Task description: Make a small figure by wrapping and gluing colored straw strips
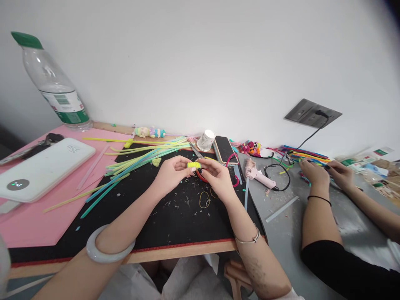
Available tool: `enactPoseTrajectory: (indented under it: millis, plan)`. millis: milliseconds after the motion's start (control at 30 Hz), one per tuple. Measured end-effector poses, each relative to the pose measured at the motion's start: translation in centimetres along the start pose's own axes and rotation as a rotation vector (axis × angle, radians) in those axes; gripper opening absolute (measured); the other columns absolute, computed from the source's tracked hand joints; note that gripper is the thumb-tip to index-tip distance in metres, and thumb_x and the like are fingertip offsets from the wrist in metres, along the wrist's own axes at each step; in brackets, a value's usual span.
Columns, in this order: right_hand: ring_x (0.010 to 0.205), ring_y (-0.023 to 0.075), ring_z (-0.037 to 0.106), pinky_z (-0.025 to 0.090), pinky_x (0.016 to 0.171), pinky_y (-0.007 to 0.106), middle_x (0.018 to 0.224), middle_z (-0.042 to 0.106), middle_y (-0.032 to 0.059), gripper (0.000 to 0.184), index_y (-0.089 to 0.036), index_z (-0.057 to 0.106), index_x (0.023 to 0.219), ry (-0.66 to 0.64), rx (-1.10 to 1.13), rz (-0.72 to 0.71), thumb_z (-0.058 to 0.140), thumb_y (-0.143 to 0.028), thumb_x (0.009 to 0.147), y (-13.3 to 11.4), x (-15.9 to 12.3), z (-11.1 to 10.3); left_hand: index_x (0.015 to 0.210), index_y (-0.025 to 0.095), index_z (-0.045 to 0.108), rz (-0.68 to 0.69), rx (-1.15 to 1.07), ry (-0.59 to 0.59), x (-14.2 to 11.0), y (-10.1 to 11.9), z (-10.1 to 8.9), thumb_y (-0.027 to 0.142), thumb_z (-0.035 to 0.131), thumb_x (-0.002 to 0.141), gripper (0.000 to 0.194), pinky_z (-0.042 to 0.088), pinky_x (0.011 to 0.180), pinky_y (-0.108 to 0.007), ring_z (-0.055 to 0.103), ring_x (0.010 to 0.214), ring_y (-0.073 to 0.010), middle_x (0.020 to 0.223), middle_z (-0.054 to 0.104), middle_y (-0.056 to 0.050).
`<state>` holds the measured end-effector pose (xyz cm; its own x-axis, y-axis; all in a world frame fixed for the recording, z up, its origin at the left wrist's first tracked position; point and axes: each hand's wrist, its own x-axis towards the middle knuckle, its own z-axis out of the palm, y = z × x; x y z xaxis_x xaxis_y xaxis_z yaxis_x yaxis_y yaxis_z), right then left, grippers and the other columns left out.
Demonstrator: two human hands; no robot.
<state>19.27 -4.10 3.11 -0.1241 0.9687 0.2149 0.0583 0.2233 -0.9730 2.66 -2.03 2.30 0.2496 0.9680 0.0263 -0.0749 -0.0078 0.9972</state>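
Between the fingertips of both my hands is a small bright yellow fuzzy piece (194, 165), probably coiled pipe cleaner, with a dark round spot at its lower right. My left hand (174, 171) pinches its left end. The right end sits in the closed fingers of my right hand (216, 175). Below them lies a black mat (181, 225) strewn with tiny clippings. Green, yellow and blue pipe cleaners (125, 166) fan out to the left of my hands. Just beyond my fingers are a pair of pliers or scissors (196, 150) and an upturned paper cup (206, 140).
A pink glue gun (259, 176) with a black cord lies right of the mat. On the left are a white power bank (46, 168) and a plastic bottle (62, 91). A phone (225, 150) rests behind my right hand. At right, another person's hands (315, 173) work over coloured pipe cleaners.
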Motion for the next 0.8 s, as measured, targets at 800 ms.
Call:
enactPoseTrajectory:
  millis: [800]
  plan:
    - [0.080, 0.0181, 0.068, 0.053, 0.082, 0.034, 0.083, 0.072, 0.0046, 0.021, -0.017, 0.068, 0.083, 0.074, 0.104, 0.136, 0.072, -0.021, 0.064, 0.51, 0.00, 0.07, 0.087, 0.017, 0.062, 0.148, 0.198, -0.012, -0.25, -0.33, -0.02, 0.031, 0.067, 0.069, 0.024, 0.051, 0.076, -0.034, 0.065, 0.078, -0.0191, 0.084, 0.068, -0.006]
